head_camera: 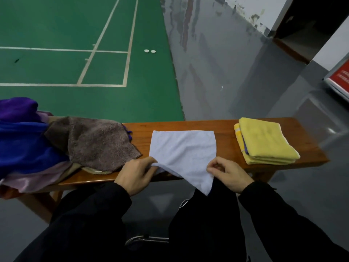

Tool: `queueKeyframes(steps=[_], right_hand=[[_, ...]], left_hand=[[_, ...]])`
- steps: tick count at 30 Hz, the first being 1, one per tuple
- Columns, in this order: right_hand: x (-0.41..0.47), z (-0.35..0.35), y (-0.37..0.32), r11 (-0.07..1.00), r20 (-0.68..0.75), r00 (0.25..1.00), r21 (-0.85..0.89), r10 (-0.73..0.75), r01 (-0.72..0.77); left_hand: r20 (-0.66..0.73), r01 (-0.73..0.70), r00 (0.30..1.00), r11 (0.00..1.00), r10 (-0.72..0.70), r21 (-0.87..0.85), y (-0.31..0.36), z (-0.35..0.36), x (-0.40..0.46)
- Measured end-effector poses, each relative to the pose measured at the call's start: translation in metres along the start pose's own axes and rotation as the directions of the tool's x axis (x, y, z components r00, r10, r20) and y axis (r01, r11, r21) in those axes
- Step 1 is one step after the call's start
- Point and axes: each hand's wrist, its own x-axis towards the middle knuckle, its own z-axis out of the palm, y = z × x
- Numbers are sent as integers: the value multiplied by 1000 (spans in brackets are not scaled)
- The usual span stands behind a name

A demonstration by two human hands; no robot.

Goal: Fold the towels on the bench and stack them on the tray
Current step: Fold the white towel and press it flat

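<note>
White towel (183,146) lies flat on the bench (224,125), left hand (135,174) and right hand (229,173) each pinching its near edge; best lift both evenly, matching far corners.

Indoor sports hall, courtside. Evidence: green court floor (75,53) with white boundary lines (105,85) laid out like a badminton court, two small white objects (150,51) lying just outside the sideline, too small to identify. Court mat ends at a glossy grey painted floor (217,72) that runs to a white wall (251,6) with stained, peeling paint at its base. Red sign (341,75) at right edge, text unreadable. Wooden bench (224,137) sits at the court edge on the grey strip, with towels on it: loose pile (56,144) at left, one pale towel (183,146) mid-bench, folded yellow stack (264,142) at right.
</note>
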Motion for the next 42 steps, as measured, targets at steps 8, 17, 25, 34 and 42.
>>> queueKeyframes(steps=[8, 17, 25, 34, 42], right_hand=[[-12, 76, -16, 861, -139, 957, -484, -253, 157], [8, 110, -9, 807, -302, 887, -578, -348, 120], [-11, 24, 14, 976, 49, 999, -216, -24, 34], [41, -30, -12, 994, -150, 985, 76, 91, -80], [109, -29, -18, 975, -303, 941, -108, 153, -194]], left_hand=[[20, 15, 1000, 998, -16, 57, 3, 6, 6], [-33, 22, 999, 1000, -22, 16, 6, -2, -6], [232, -31, 973, 994, 5, 109, -13, -5, -21], [165, 121, 979, 992, -122, 21, -5, -12, 44], [17, 373, 928, 928, -373, -1, -22, 0, 101]])
